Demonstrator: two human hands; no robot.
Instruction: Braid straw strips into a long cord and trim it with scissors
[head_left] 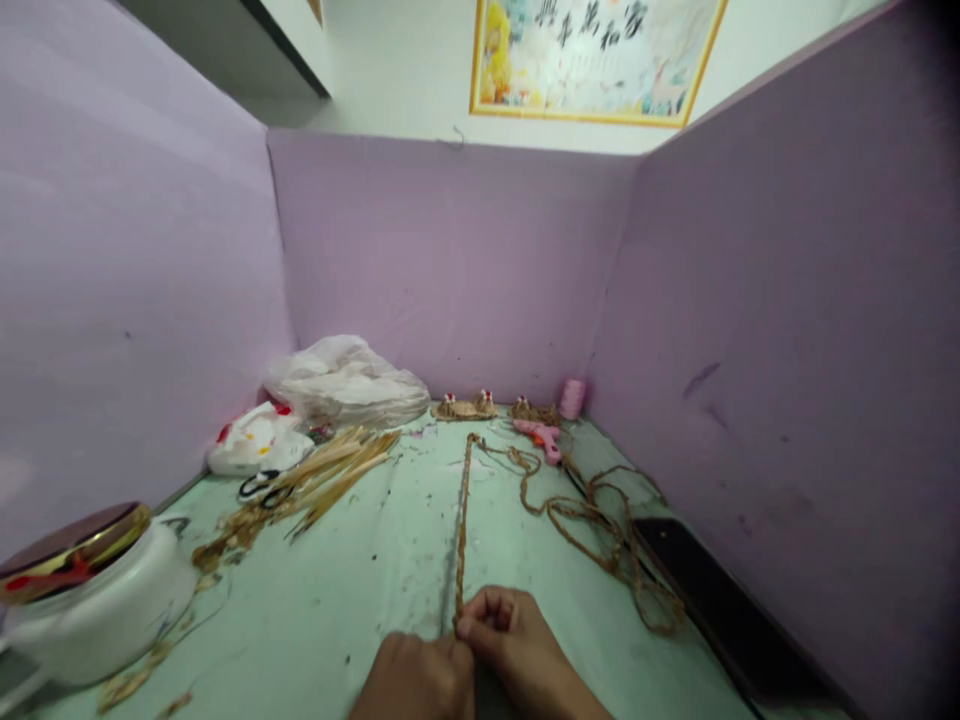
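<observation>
A long braided straw cord (463,520) runs straight across the green tabletop (390,570) away from me, then loops off to the right in loose coils (600,530). Both my hands meet at its near end by the bottom edge of the view. My left hand (416,680) is closed in a pinch on the cord's end. My right hand (510,640) is curled shut on the same cord just beside it, fingers touching the left hand.
Purple partition walls (450,260) box in the table on three sides. A bundle of straw strips (330,475) and black scissors (262,488) lie left, by plastic bags (345,385). A white jar (90,595) stands near left. A pink glue gun (541,435), thread spool (572,398) and dark phone (720,600) lie right.
</observation>
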